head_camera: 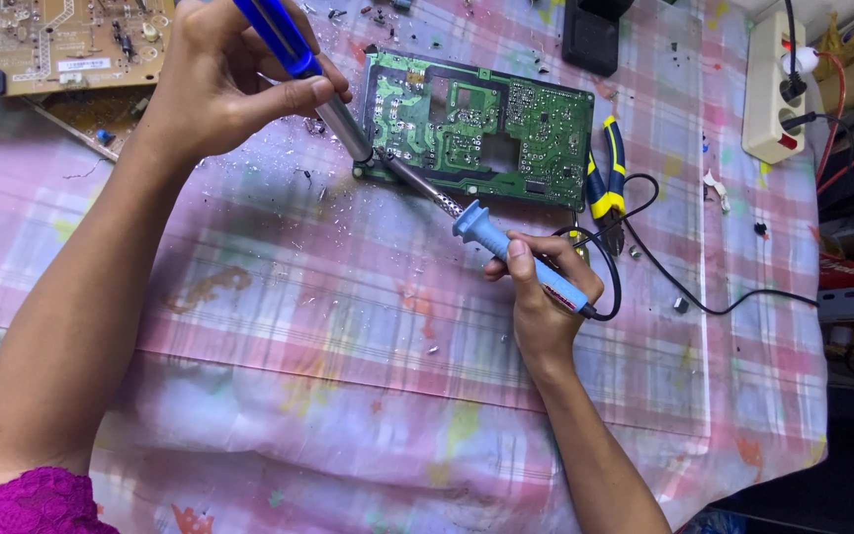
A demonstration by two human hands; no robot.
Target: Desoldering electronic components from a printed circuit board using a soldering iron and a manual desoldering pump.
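A green circuit board (506, 124) lies flat on the checked cloth. My right hand (541, 297) grips a soldering iron (491, 232) by its light blue handle, and the metal tip meets the board's lower left corner. My left hand (224, 84) holds a blue desoldering pump (298, 64) upright, its silver nozzle pressed at that same corner beside the iron's tip.
Yellow-handled pliers (605, 178) lie right of the board. A brown circuit board (61, 40) sits at the top left. A white power strip (773, 89) with plugs stands at the far right, and the iron's black cord (704, 297) runs toward it. Solder bits litter the cloth (348, 376).
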